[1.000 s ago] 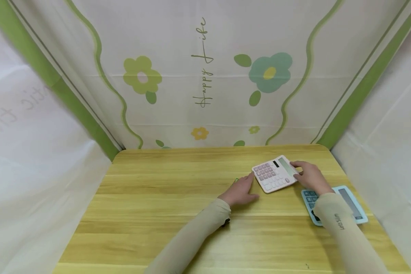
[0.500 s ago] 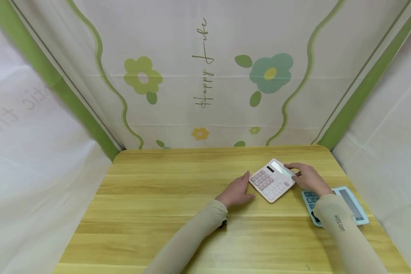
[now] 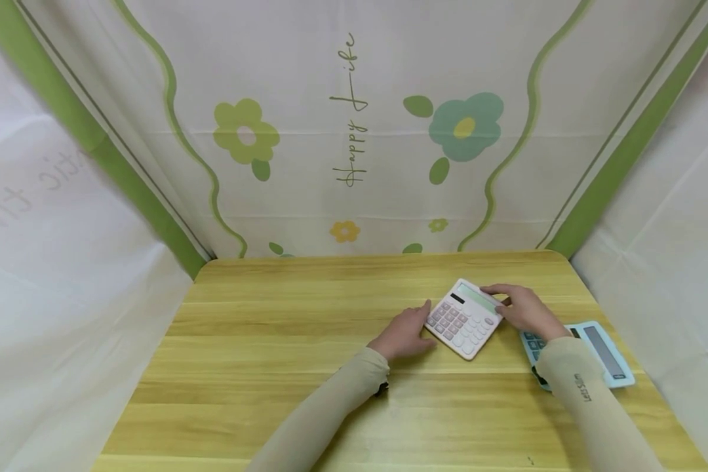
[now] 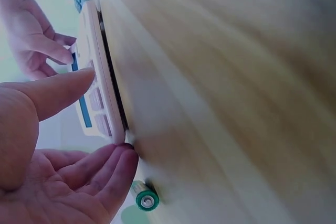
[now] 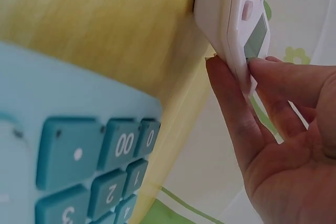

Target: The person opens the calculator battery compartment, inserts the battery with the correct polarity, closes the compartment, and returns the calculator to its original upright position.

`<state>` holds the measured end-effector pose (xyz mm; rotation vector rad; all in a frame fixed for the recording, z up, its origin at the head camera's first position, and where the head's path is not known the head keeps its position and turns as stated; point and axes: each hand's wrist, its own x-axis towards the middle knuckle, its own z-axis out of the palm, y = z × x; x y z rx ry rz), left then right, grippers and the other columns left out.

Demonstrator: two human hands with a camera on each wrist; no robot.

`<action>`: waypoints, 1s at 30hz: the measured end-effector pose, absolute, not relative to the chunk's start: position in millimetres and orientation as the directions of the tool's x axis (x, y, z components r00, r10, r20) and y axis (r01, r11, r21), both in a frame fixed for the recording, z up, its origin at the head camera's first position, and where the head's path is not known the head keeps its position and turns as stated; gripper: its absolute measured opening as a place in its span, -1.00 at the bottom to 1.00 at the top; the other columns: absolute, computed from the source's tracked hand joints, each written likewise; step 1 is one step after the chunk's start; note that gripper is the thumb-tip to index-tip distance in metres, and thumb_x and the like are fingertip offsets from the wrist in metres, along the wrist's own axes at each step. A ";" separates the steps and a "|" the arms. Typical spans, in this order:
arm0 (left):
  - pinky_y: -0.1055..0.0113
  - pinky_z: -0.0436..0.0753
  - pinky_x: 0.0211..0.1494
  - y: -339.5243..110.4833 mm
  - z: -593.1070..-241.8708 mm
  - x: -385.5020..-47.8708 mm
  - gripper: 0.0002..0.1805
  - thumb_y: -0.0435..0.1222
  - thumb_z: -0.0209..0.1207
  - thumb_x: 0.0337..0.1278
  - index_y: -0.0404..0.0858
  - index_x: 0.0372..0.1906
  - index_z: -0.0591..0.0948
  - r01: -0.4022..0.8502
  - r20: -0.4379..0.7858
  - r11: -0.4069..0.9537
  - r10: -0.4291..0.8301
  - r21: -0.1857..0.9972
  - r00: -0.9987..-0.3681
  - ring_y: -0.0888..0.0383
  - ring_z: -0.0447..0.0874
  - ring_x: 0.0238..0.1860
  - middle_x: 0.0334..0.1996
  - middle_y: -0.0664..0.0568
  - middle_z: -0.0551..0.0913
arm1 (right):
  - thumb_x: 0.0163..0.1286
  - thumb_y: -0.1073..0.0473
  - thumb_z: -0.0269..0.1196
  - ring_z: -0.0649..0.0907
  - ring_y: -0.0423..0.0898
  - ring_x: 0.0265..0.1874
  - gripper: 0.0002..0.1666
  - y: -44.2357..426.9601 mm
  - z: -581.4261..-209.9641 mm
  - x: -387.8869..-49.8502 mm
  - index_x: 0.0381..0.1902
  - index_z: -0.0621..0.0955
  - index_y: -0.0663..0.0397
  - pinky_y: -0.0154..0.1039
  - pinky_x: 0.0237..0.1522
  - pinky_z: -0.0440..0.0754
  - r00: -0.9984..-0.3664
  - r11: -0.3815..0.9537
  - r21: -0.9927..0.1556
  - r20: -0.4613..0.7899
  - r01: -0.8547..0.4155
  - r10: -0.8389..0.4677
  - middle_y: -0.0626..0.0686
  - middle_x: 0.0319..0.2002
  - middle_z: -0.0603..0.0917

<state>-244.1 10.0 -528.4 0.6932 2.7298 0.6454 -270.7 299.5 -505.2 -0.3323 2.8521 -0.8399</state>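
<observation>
A white-and-pink calculator (image 3: 463,318) lies turned at an angle on the table, its display end toward the far right. My right hand (image 3: 525,308) pinches that display end, thumb on the face and fingers at the underside, as the right wrist view shows. At the keypad end, my left hand (image 3: 402,333) touches a corner with extended fingertips. Its thumb (image 4: 63,92) reaches over the keys in the left wrist view; whether it touches them I cannot tell. Below my right forearm lies a light-blue calculator (image 3: 610,354), partly covered by the sleeve.
A battery with a green end (image 4: 147,199) lies on the table just beyond my left fingers, hidden in the head view. The wooden table (image 3: 259,367) is bordered by white flower-printed cloth (image 3: 307,196) at the back and plain cloth at both sides.
The white-and-pink calculator has slid left and toward me, turning counterclockwise, with my right hand holding it. My left hand has shifted slightly left along with it. The blue calculator stays put.
</observation>
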 end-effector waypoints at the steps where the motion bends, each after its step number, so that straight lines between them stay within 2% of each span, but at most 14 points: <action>1: 0.27 0.34 0.58 9.1 -528.6 -244.1 0.00 -0.05 0.37 0.30 -0.24 0.66 0.10 0.396 -0.125 0.787 0.505 0.473 -0.854 0.03 0.38 0.52 0.52 -0.10 0.40 | 0.46 0.40 0.17 0.66 0.27 0.05 -0.42 298.6 -505.6 -270.7 0.42 0.52 0.16 0.02 -0.12 0.71 -0.964 0.815 -0.553 -0.078 -0.171 -0.255 0.43 0.39 0.46; 8: 0.23 0.29 0.61 5.3 -528.6 -241.8 -0.01 -0.13 0.48 0.16 -0.28 0.61 0.24 0.447 -0.100 0.777 0.539 0.444 -0.837 0.00 0.37 0.53 0.48 -0.10 0.46 | 0.45 0.40 0.17 0.65 0.26 0.09 -0.42 291.0 -509.7 -270.8 0.41 0.54 0.12 0.15 0.05 0.67 -0.958 0.799 -0.573 -0.079 -0.182 -0.274 0.38 0.36 0.52; 11: 0.29 0.43 0.51 4.8 -530.4 -241.2 -0.03 -0.14 0.51 0.10 -0.30 0.56 0.30 0.482 -0.075 0.770 0.558 0.418 -0.827 0.05 0.54 0.38 0.34 -0.08 0.59 | 0.45 0.41 0.18 0.64 0.28 0.11 -0.43 286.9 -509.7 -270.3 0.40 0.56 0.13 0.20 0.09 0.65 -0.952 0.790 -0.578 -0.072 -0.204 -0.299 0.39 0.33 0.55; 13: 0.38 0.60 0.27 3.9 -531.9 -241.4 -0.18 -0.16 0.53 0.05 -0.27 0.41 0.46 0.495 -0.060 0.759 0.569 0.424 -0.820 0.16 0.66 0.12 0.12 -0.01 0.69 | 0.42 0.42 0.18 0.65 0.28 0.11 -0.43 284.9 -509.4 -269.9 0.38 0.57 0.13 0.20 0.11 0.66 -0.949 0.783 -0.585 -0.067 -0.212 -0.307 0.39 0.32 0.56; 14: 0.43 0.64 0.10 3.3 -532.5 -241.4 -0.28 -0.16 0.54 0.04 -0.24 0.30 0.52 0.499 -0.054 0.752 0.574 0.430 -0.817 0.22 0.66 -0.04 -0.02 0.05 0.71 | 0.41 0.43 0.18 0.65 0.28 0.10 -0.42 284.0 -509.3 -269.7 0.37 0.58 0.14 0.20 0.10 0.66 -0.949 0.780 -0.588 -0.065 -0.215 -0.310 0.39 0.31 0.57; 16: 0.48 0.57 -0.20 1.7 -532.7 -241.6 -0.46 -0.19 0.56 0.00 -0.20 0.06 0.57 0.501 -0.041 0.731 0.582 0.463 -0.812 0.28 0.56 -0.29 -0.24 0.11 0.66 | 0.40 0.44 0.19 0.66 0.27 0.08 -0.43 282.6 -508.2 -268.7 0.37 0.58 0.16 0.18 0.08 0.67 -0.945 0.776 -0.589 -0.064 -0.223 -0.320 0.40 0.30 0.57; 18: 0.49 0.44 -0.37 -0.8 -532.7 -240.7 -0.56 -0.20 0.57 0.00 -0.14 -0.12 0.54 0.498 -0.039 0.713 0.590 0.493 -0.806 0.32 0.42 -0.43 -0.39 0.15 0.58 | 0.40 0.44 0.20 0.67 0.25 0.08 -0.44 281.1 -507.5 -267.6 0.36 0.59 0.17 0.16 0.07 0.68 -0.944 0.771 -0.597 -0.066 -0.222 -0.322 0.39 0.30 0.58; 21: 0.52 0.39 -0.40 -6.3 -532.3 -236.5 -0.58 -0.20 0.56 0.03 -0.14 -0.11 0.56 0.490 -0.045 0.699 0.596 0.521 -0.802 0.35 0.38 -0.46 -0.43 0.17 0.55 | 0.40 0.43 0.24 0.67 0.24 0.06 -0.45 277.7 -506.7 -265.9 0.34 0.60 0.18 0.14 0.06 0.69 -0.937 0.762 -0.607 -0.075 -0.227 -0.340 0.40 0.29 0.58; 27: 0.52 0.43 -0.38 -19.0 -534.4 -225.7 -0.61 -0.21 0.56 0.03 -0.14 -0.20 0.54 0.489 -0.047 0.676 0.610 0.552 -0.791 0.35 0.41 -0.45 -0.44 0.16 0.58 | 0.38 0.44 0.27 0.67 0.23 0.07 -0.46 267.3 -507.7 -264.0 0.32 0.62 0.18 0.14 0.07 0.69 -0.921 0.742 -0.614 -0.062 -0.269 -0.385 0.36 0.26 0.62; 30: 0.54 0.46 -0.37 -25.4 -536.3 -220.9 -0.57 -0.19 0.56 0.04 -0.12 -0.18 0.50 0.495 -0.041 0.669 0.616 0.555 -0.787 0.37 0.43 -0.44 -0.44 0.19 0.58 | 0.38 0.44 0.27 0.68 0.20 0.05 -0.47 261.3 -508.8 -263.4 0.31 0.63 0.16 0.11 0.07 0.70 -0.917 0.737 -0.617 -0.061 -0.277 -0.395 0.34 0.25 0.64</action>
